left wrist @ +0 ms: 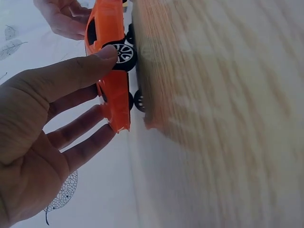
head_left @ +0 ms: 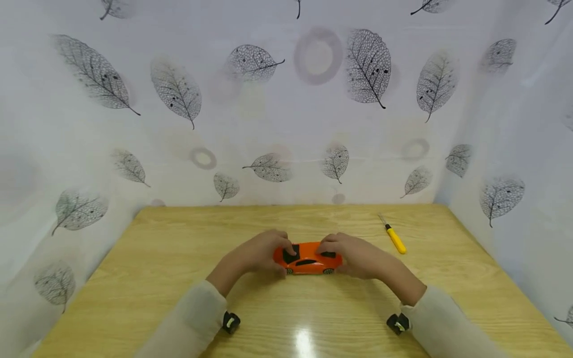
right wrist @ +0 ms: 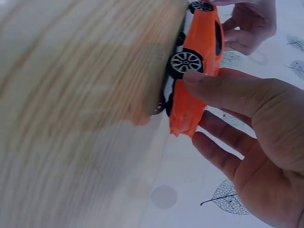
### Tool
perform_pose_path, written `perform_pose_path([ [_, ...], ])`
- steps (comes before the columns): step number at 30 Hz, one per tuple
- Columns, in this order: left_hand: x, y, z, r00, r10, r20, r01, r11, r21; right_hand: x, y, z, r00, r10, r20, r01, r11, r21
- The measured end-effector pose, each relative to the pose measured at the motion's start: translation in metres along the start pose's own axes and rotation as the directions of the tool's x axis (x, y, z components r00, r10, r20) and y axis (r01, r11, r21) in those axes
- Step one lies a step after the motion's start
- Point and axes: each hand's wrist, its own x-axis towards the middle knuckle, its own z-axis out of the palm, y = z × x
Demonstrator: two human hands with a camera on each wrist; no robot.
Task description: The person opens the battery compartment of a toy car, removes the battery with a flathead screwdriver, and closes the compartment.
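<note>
An orange toy car (head_left: 308, 258) with black windows lies lengthwise across the middle of the wooden table (head_left: 179, 298), its side facing me. My left hand (head_left: 264, 252) holds the car's left end. In the left wrist view the thumb (left wrist: 90, 66) presses beside a spoked wheel (left wrist: 125, 54), with fingers on the far side. Gripping the right end is my right hand (head_left: 358, 256); its thumb (right wrist: 213, 88) lies by another wheel (right wrist: 186, 62). The car's wheels are at the tabletop; I cannot tell whether all of them touch it.
A screwdriver (head_left: 396, 239) with a yellow handle lies at the right rear of the table, its metal shaft pointing away from me. A pale curtain (head_left: 286, 124) printed with leaves rises behind the table and along both sides.
</note>
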Motion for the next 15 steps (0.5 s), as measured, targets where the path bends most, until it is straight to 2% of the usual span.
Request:
perform_pose_path([
  [9,-0.003,0.015,0.005,1.000,-0.006,0.027,0.006,1.000,-0.019,-0.016,-0.013,-0.002,0.999,0.051,0.011,-0.051,0.997,0.061],
  [15,-0.008,0.020,0.003,1.000,-0.010,0.018,0.010,1.000,-0.029,-0.020,-0.016,-0.003,0.999,0.045,0.004,-0.045,0.996,0.074],
])
